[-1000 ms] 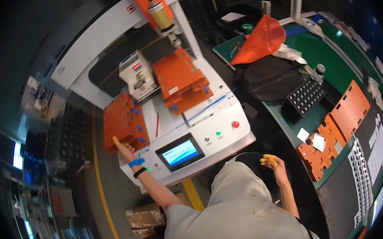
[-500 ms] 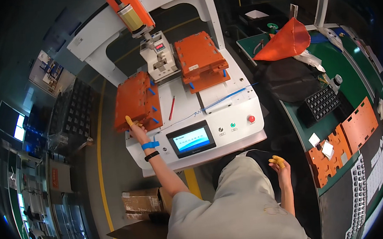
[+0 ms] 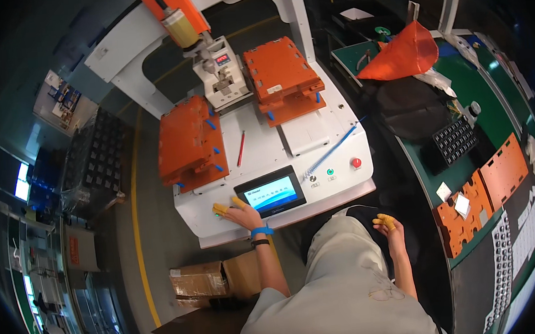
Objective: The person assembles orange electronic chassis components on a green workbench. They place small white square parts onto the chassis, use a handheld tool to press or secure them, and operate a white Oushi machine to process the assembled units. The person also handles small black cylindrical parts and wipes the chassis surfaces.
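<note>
Yellow finger covers are on the fingertips of both my hands. My left hand (image 3: 244,217) is at the front of a white benchtop machine (image 3: 338,189), its fingers stretched out and nothing held. Its fingertips touch a small lit green button (image 3: 218,214) left of the touch screen (image 3: 272,195). Above that hand sits an orange fixture plate (image 3: 184,142) with blue pins; a second orange fixture (image 3: 282,71) stands further right. Near my lap, my right hand (image 3: 393,229) is raised with curled fingers, and I see nothing in them.
A red pen (image 3: 241,149) lies on the machine bed beneath the tool head (image 3: 219,76). At right, a green workbench (image 3: 495,111) carries a black tray of parts (image 3: 456,141), orange plates (image 3: 503,170) and an orange bag (image 3: 406,52). Cardboard boxes (image 3: 198,280) stand on the floor at left.
My left hand has let go of the left orange fixture and moved right and down to the green button. The blue coiled cord on the machine now lies further right. My right hand has barely moved.
</note>
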Tool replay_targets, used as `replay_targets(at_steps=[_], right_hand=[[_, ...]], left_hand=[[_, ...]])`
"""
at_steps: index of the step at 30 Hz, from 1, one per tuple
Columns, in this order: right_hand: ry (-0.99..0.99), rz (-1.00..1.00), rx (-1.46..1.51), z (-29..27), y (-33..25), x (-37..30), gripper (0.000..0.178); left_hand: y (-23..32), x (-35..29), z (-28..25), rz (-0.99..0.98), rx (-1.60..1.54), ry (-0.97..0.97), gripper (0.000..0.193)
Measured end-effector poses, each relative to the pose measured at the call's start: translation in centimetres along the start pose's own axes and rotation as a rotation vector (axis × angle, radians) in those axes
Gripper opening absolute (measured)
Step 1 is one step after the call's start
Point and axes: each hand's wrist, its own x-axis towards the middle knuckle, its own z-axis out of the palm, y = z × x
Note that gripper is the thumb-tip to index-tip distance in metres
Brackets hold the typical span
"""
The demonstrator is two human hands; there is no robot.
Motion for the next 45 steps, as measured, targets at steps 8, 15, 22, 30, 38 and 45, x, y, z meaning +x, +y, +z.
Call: replay_targets(at_steps=[8, 15, 22, 30, 38, 45], right_hand=[[0.049, 0.028, 0.041, 0.5, 1.4, 0.2, 0.03], [0.004, -0.051, -0.021, 0.6, 0.3, -0.7, 0.032], [-0.025, -0.24, -0.435, 0.7, -5.7, -5.0, 0.033], [0.274, -0.295, -0.572, -1.8, -7.8, -11.7, 0.034], [0.408, -0.279, -0.495, -2.7, -9.4, -15.2, 0.032], [0.621, -0.623, -0.478, -6.3, -15.8, -12.7, 0.009]], left_hand=[[4.1, 2.3, -2.1, -0.245, -0.07, -0.058, 0.053], [15.7, -0.7, -1.8, 0.125, -0.68, -0.432, 0.028], [29.4, -16.9, -4.3, 0.946, -0.848, -1.407, 0.025], [34.5, -28.2, -1.0, 1.562, -0.797, -1.668, 0.051], [35.1, -32.7, 2.2, 1.573, -0.733, -1.755, 0.064], [35.9, -33.2, 2.7, 1.578, -0.767, -1.658, 0.049]])
